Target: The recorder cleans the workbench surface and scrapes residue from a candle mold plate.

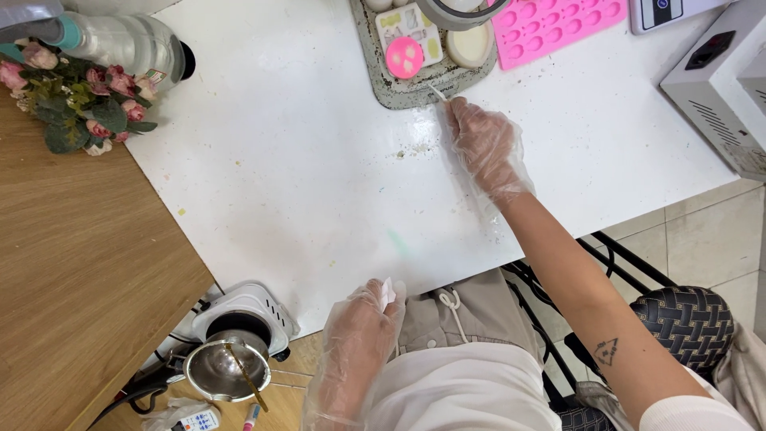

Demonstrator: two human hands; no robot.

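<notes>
Nearest: gloved left hand point(357, 335) at the table edge point(335, 263), pinching a small white scrap point(388, 292). Below-left of it, a metal pot point(226, 369) on a small burner. Farther: gloved right hand point(483, 148) grips a thin white stick point(436, 92), tip touching the grey tray point(399, 94). Moulds beyond the fingertips look filled; crumbs beside the right hand remain uncleared.

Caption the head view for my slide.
Gloved right hand pokes a thin white stick at a grey tray of moulds; gloved left hand pinches something small and white.
</notes>
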